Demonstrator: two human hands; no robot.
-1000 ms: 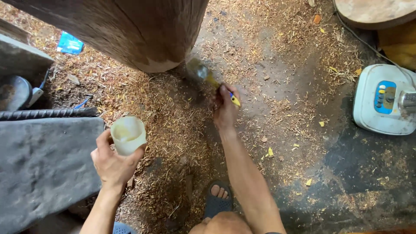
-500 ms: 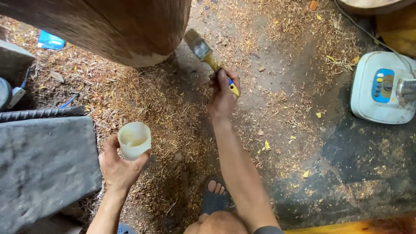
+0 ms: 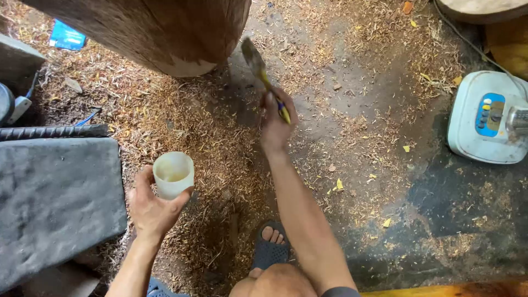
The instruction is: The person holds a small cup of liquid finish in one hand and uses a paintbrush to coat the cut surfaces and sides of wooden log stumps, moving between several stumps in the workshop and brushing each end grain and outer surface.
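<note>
While the right hand (image 3: 275,126) is clenched around the yellow handle of a paintbrush (image 3: 264,77), its bristles are pointed toward eleven o'clock, near the end of a large brown log (image 3: 159,27); a pale plastic cup (image 3: 173,175) is grasped by the left hand (image 3: 151,212) at eight o'clock; sawdust is strewn over the floor (image 3: 352,99); a white scale (image 3: 487,118) is seen at three o'clock.

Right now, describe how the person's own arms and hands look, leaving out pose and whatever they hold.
Both arms are bare to the bottom of the picture. The left hand wears no glove, ring or watch. The right hand is bare too; a dark grey sleeve edge shows at the upper arm. No cables or markings are visible.
</note>
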